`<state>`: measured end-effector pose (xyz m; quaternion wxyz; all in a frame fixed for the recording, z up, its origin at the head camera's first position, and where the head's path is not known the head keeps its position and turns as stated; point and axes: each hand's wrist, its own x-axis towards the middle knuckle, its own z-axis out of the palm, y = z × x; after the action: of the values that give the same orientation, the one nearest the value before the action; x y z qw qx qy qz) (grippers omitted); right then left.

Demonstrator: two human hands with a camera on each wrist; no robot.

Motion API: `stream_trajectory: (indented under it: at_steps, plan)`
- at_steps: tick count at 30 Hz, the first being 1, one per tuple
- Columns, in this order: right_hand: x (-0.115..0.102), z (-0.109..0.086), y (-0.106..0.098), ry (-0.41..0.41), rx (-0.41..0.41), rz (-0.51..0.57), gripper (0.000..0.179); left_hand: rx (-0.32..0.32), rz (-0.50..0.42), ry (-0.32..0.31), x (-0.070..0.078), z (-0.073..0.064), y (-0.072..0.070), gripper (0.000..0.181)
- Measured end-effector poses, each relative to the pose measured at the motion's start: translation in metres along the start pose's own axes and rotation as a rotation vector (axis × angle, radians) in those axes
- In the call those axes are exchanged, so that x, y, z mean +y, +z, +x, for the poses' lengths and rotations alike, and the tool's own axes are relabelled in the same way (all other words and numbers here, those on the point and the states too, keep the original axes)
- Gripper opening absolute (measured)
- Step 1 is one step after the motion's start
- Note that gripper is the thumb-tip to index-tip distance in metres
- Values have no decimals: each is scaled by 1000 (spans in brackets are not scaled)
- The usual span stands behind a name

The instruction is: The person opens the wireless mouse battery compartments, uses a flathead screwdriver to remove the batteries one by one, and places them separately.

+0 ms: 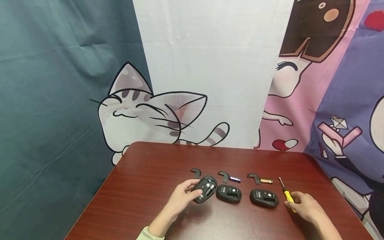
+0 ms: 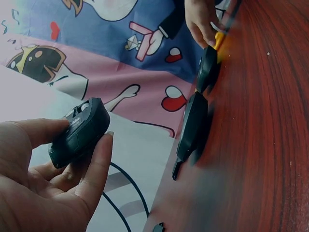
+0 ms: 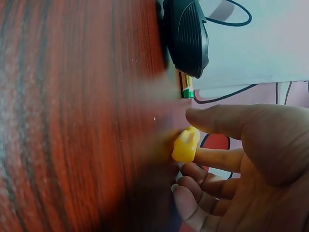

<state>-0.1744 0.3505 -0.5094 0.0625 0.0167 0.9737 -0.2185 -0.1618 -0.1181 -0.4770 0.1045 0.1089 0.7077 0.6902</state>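
Bottom up, a black computer mouse (image 1: 205, 189) is held off the table by my left hand (image 1: 183, 196), thumb on its underside and fingers beneath. A silvery battery (image 1: 211, 188) shows in its slot. At the right, my right hand (image 1: 304, 205) has thumb and index finger about the yellow handle of a screwdriver (image 1: 288, 196), its shaft pointing away from me. The right wrist view shows the handle's end (image 3: 186, 145) close to the tabletop, between thumb and index finger. The other fingers curl loosely below.
Two more mice, a middle one (image 1: 229, 193) and a right one (image 1: 264, 198), lie upside down with bare battery slots. Behind are black curved covers (image 1: 196, 172), a purple battery (image 1: 235, 179) and a gold battery (image 1: 266, 181). A printed curtain (image 1: 210, 66) hangs beyond the reddish-brown table (image 1: 144, 176).
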Motion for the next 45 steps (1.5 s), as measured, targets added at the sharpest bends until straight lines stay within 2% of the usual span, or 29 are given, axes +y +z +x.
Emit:
stream_trajectory:
  at_steps: [7, 15, 20, 26, 33, 40, 45]
  plan:
    - [-2, 4, 6, -4, 13, -19, 68, -3, -9, -4, 0, 0, 1, 50]
    - [-3, 7, 7, 52, 20, -31, 31, 3, -18, -16, 3, 0, 2, 50]
    - [-3, 5, 4, 87, 36, -23, 24, 7, -23, -18, 5, -1, 3, 49]
    - [-7, -3, -4, 119, 165, 37, 32, 11, -11, -13, 6, 0, 4, 48]
    - [-22, -17, -17, 155, 337, 94, 37, 35, 24, -20, 7, 1, 4, 46]
    - [-43, -33, -26, 94, 515, 125, 36, 28, 23, -10, 8, 0, 6, 45]
    - [-56, -41, -29, 65, 572, 191, 35, 23, -25, -8, 9, 0, 8, 45]
